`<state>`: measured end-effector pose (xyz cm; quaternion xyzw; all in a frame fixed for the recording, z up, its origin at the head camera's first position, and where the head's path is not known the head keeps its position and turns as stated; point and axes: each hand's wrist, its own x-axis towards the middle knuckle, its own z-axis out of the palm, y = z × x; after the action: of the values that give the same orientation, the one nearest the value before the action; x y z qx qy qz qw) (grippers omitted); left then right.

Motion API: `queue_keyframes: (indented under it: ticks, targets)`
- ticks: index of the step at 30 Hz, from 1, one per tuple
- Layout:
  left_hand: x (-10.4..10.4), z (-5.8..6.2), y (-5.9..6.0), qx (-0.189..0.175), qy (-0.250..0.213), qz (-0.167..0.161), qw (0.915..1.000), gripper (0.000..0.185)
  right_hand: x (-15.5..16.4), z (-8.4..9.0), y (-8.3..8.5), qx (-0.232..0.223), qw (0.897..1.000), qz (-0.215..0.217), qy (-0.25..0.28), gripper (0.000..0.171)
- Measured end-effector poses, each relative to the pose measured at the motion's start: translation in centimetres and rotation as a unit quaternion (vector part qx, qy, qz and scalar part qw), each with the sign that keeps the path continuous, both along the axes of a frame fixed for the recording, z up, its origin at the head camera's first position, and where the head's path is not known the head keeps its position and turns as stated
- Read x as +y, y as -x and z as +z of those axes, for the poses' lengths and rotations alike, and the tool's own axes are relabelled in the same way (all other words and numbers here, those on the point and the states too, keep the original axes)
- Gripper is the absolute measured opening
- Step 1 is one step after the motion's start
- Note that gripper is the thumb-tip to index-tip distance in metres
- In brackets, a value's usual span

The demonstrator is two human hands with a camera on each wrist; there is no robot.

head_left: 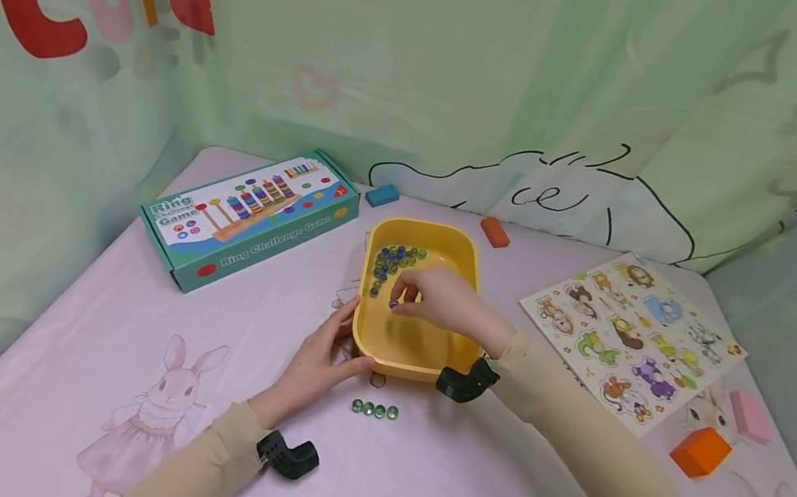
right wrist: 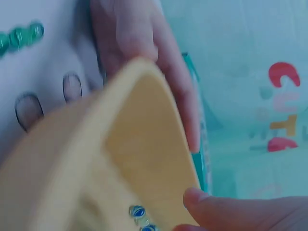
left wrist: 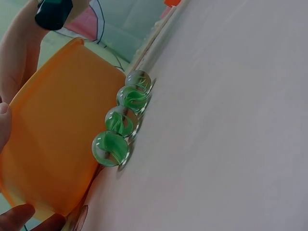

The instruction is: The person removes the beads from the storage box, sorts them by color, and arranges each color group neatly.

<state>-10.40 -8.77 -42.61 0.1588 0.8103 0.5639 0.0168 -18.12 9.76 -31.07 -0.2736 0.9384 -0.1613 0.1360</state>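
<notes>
A yellow plastic tub stands mid-table, with several blue and green-yellow glass marbles gathered at its far left inside. My left hand holds the tub's near left corner, thumb at the near rim and fingers along the left wall. Over the tub's inside, my right hand pinches a blue marble between thumb and fingertips. In front of the tub, several green-swirled clear marbles lie in a row on the cloth. The left wrist view shows these green marbles close up, beside the tub's outer wall.
Behind on the left lies a Ring Challenge Game box. A blue block and a red-orange block lie beyond the tub. To the right are an animal picture board, an orange block and a pink block.
</notes>
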Motion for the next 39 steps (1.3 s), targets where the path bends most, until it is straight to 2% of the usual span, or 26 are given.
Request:
queue_keyframes:
  ticks: [7, 14, 19, 25, 26, 31, 35, 39]
  targets:
    - [0.1, 0.0, 0.0, -0.007, -0.004, 0.000, 1.0000, 0.084, 1.2, 0.1, -2.5, -0.007, 0.998, -0.023, 0.055, 0.014]
    - [0.1, 0.2, 0.0, 0.000, -0.007, -0.003, 1.0000, 0.084, 3.1, -0.9, -5.5, 0.023, 0.990, -0.035, 0.135, 0.013]
    - [0.1, 0.1, 0.0, -0.001, -0.003, -0.001, 1.0000, 0.085, 4.4, -1.4, -7.1, 0.043, 0.984, -0.043, 0.169, 0.013]
    - [0.1, 0.0, 0.0, 0.010, -0.006, -0.005, 0.9999, 0.085, 5.7, -2.3, -8.9, 0.061, 0.980, -0.028, 0.189, 0.012]
    - [0.2, 0.5, -0.2, 0.010, -0.008, -0.005, 0.9999, 0.085, 5.8, -2.5, -9.3, 0.065, 0.978, -0.024, 0.195, 0.012]
    - [0.2, 0.7, -0.2, 0.013, -0.013, -0.003, 0.9998, 0.085, 6.2, -4.1, -10.5, 0.077, 0.972, -0.004, 0.223, 0.013]
    - [0.2, 0.3, 0.0, 0.015, -0.016, 0.000, 0.9998, 0.084, 6.1, -5.4, -11.1, 0.043, 0.973, 0.008, 0.226, 0.012]
    - [0.2, 0.2, -0.1, 0.010, -0.006, 0.001, 0.9999, 0.085, 5.7, -6.6, -11.5, -0.002, 0.979, -0.011, 0.205, 0.011]
